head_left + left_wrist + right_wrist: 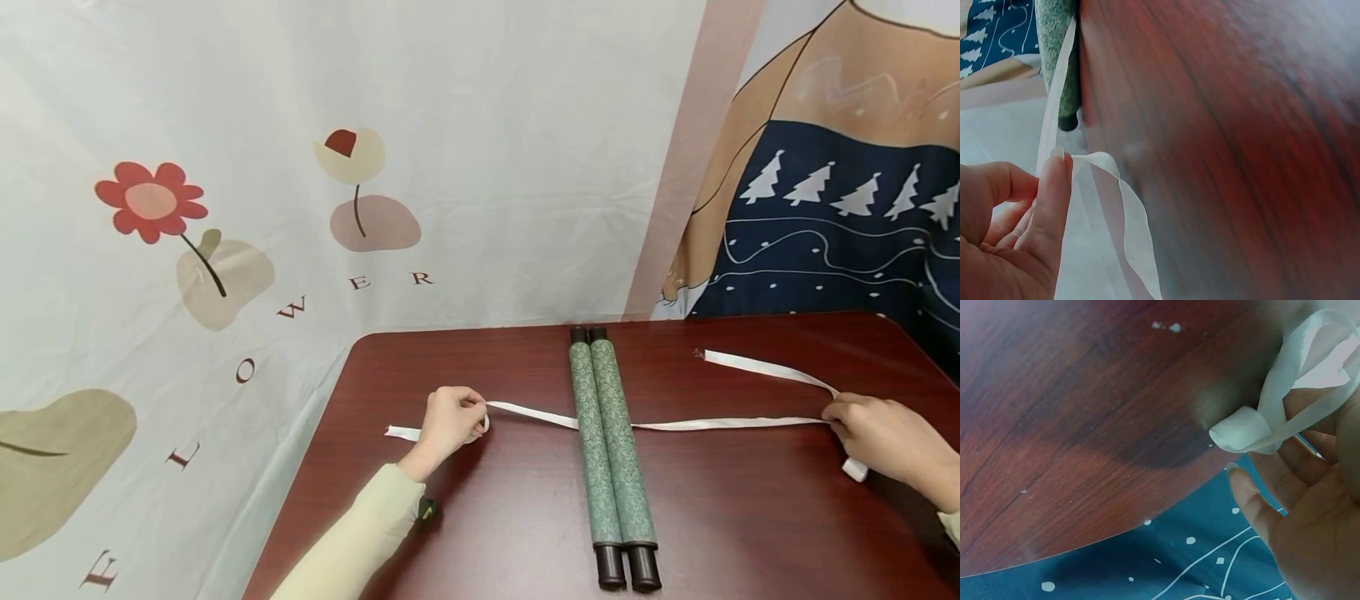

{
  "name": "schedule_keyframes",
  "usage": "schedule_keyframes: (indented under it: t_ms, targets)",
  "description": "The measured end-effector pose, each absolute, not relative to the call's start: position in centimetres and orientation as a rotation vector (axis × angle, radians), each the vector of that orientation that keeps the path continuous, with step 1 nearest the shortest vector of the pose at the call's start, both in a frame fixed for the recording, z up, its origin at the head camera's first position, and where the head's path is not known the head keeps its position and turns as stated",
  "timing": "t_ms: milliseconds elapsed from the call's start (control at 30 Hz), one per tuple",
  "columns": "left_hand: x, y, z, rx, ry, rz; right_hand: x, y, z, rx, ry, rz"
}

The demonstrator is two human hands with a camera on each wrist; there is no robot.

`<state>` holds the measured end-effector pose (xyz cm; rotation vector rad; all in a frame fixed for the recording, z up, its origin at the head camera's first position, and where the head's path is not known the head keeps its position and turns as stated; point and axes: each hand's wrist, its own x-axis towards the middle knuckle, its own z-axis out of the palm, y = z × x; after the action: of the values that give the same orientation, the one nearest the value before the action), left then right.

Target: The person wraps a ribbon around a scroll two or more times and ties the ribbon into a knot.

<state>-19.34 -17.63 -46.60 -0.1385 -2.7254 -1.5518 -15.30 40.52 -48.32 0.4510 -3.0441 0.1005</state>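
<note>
Two rolled scrolls, a left one (594, 450) and a right one (621, 442), lie side by side, green-patterned with dark end knobs. A white ribbon (531, 412) crosses beneath both, coming out on either side. To the left of the scrolls, my left hand (447, 418) pinches the ribbon between thumb and finger, its tail curling loosely past the fingers (1047, 206). At the far right, my right hand (888, 432) holds the ribbon's other side. One loose tail runs back toward the table's rear, and a rolled part of ribbon (1241, 429) hangs below this hand.
The dark red wood-grain table (510, 517) has rounded back corners. A pale curtain (495, 275) printed with flowers and letters hangs behind and to the left. At the right hangs a navy cloth (817, 250) with white trees.
</note>
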Motion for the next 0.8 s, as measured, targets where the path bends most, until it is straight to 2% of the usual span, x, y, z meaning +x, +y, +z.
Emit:
schedule_keyframes:
  t_ms: [800]
  targets:
    - [-19.2, -24.5, -45.5, 0.277, -2.311, -1.689, -15.3, 40.7, -48.8, 0.436, -2.989, 0.114]
